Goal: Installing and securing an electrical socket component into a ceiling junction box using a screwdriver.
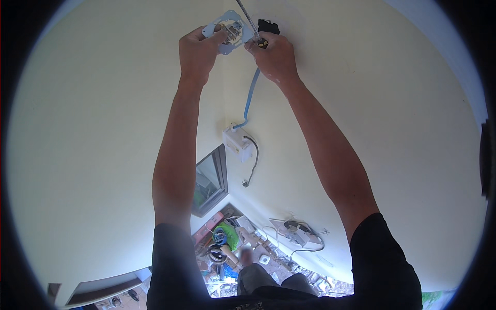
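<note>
With our left grip (197, 52) we are pinching a pale blue-grey plate (246, 34), which is sitting tilted just right of that grip, its round middle showing silvery and brassy metal parts (234, 31). With our right grip (277, 57) we are pinching a small black piece (263, 44) with brass-coloured spots, beside the plate's right edge, while a thin rod (248, 16) is slanting up and leftward from there. Just above the right grip, our nearer hand, a dark wall opening (268, 26) is showing, and a blue tube (251, 92) is hanging below.
</note>
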A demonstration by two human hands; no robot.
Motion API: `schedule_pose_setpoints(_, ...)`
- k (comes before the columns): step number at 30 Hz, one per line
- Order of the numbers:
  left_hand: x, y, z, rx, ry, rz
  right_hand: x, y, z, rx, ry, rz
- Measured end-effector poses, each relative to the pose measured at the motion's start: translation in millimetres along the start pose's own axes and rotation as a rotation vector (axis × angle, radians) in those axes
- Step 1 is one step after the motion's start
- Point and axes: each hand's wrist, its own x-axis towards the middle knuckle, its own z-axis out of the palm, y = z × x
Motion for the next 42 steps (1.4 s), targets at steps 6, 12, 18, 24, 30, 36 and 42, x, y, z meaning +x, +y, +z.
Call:
schedule_pose_setpoints(6, 0, -4, 1, 0.107, 0.009, 0.014, 1, -1, 2, -0.048, 0.007, 0.014)
schedule_pose_setpoints(12, -1, -7, 2, 0.182, -0.048, 0.074, 3, -5, -1, -0.099, 0.000, 0.015)
schedule_pose_setpoints(18, -1, -4, 5, 0.200, -0.104, 0.117, 2, -12, -6, -0.073, -0.032, 0.129)
schedule_pose_setpoints(24, 4, -4, 10, 0.121, -0.214, 0.121, 0, -4, -3, -0.129, 0.074, 0.074)
schedule_pose_setpoints(30, 4, -4, 10, 0.194, -0.207, 0.124, -21, -24, -25, -0.135, 0.023, 0.105)
schedule_pose_setpoints(36, 7, -6, 15, 0.182, -0.250, 0.117, -104, -62, -113, 0.084, -0.144, 0.330)
schedule_pose_setpoints(42, 3, -6, 5, 0.296, -0.240, 0.128, -178, -77, -144, 0.081, -0.078, 0.354)
